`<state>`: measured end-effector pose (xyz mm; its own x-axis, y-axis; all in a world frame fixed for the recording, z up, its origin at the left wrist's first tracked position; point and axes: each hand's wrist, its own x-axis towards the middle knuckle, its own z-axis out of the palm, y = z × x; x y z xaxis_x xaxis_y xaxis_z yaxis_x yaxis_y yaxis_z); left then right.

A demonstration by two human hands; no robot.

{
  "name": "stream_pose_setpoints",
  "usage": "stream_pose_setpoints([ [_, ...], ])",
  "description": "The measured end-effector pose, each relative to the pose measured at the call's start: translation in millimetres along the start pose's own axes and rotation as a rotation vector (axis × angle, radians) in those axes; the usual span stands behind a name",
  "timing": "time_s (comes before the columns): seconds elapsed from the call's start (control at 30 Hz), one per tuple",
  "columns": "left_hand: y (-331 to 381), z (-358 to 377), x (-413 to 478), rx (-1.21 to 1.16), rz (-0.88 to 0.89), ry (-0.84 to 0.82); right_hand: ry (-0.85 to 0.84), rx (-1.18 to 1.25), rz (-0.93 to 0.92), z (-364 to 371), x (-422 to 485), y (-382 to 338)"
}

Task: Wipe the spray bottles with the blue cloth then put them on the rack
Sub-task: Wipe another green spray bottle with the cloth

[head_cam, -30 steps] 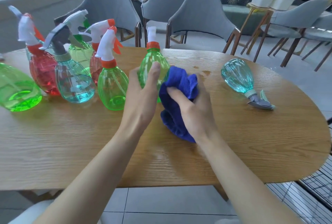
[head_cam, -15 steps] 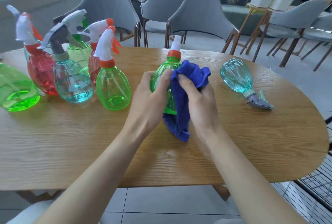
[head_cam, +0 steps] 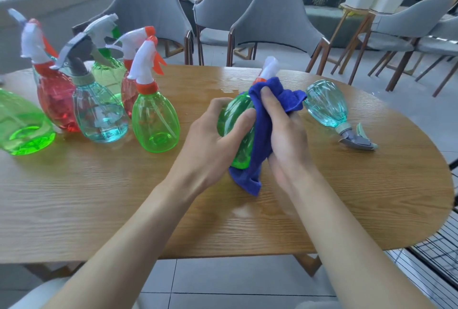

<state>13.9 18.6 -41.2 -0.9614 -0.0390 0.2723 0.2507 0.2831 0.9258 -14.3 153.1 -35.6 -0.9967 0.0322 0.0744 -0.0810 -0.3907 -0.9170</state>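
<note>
My left hand (head_cam: 210, 140) grips a green spray bottle (head_cam: 236, 120) with an orange collar and white head, tilted to the right above the wooden table (head_cam: 124, 197). Against the bottle's right side my right hand (head_cam: 285, 135) presses the blue cloth (head_cam: 262, 135), fingers curled round it; the cloth hangs below the bottle. Several more spray bottles stand at the left: a green one (head_cam: 155, 120), a teal one (head_cam: 100, 112), a red one (head_cam: 55, 100) and others behind. A teal bottle (head_cam: 327, 108) lies on its side at the right.
A large green bottle (head_cam: 22, 125) sits at the far left edge. Grey chairs (head_cam: 275, 23) stand behind the table. A black wire rack (head_cam: 436, 259) shows at the lower right beside the table's edge. Small wet spots mark the tabletop near the hands.
The held bottle has shifted right and tilted further over. My right hand has slid the cloth up along the bottle's side toward its neck.
</note>
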Motion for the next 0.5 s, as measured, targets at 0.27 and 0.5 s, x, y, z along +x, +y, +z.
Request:
stream_pose_setpoints([
  [0.27, 0.4, -0.5, 2.6, -0.075, -0.072, 0.041, -0.04, 0.128, 0.09, 3.8, -5.0, 2.0],
  [0.5, 3.7, -0.9, -0.9, 0.086, 0.042, -0.058, 0.058, -0.03, 0.015, -0.3, 1.5, -2.4],
])
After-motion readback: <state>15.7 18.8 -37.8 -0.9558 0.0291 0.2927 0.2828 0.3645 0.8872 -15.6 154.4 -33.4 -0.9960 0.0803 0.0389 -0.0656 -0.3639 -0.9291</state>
